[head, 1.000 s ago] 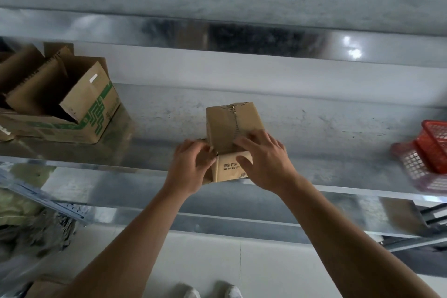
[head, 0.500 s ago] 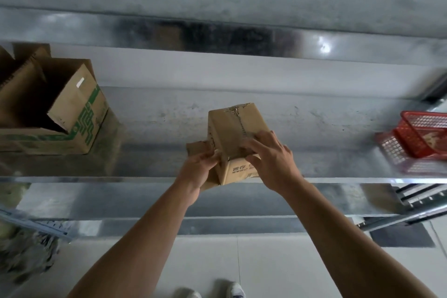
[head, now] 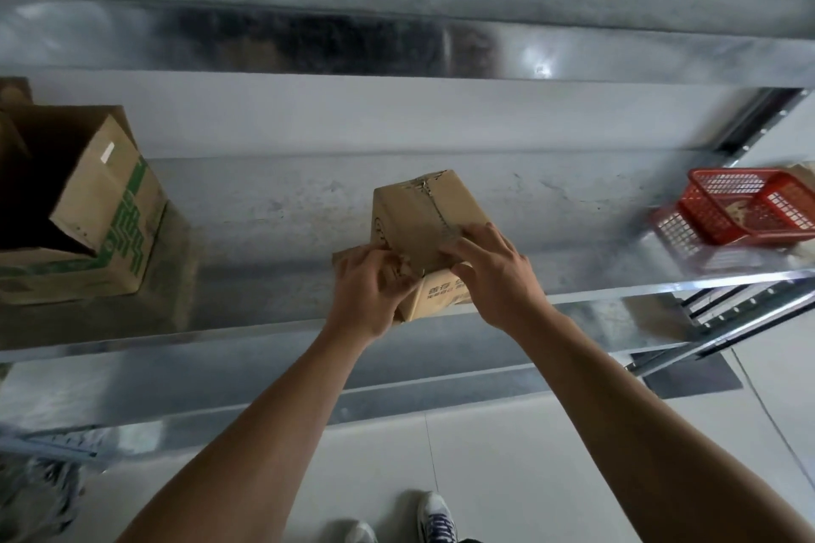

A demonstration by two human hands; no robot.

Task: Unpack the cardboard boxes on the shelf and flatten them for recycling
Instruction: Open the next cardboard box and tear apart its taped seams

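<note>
A small brown cardboard box (head: 419, 216) stands near the front edge of the metal shelf (head: 273, 207), its top seam torn. My left hand (head: 370, 291) grips a loosened flap at the box's near left corner. My right hand (head: 494, 273) lies flat on the box's top and right side, fingers spread over the seam. A larger cardboard box (head: 88, 207) with green print lies on its side at the shelf's left end, its open mouth dark.
A red plastic basket (head: 749, 207) sits at the shelf's right end. An upper shelf board (head: 397, 44) runs overhead. Shelf brackets (head: 727, 322) jut out at the right. Below are a white tiled floor and my shoes (head: 434, 520). A bundle (head: 35, 489) lies at bottom left.
The view has shifted, so the big box slid left and the basket came further into view. The small box has turned slightly, and my left hand has pulled a flap outward.
</note>
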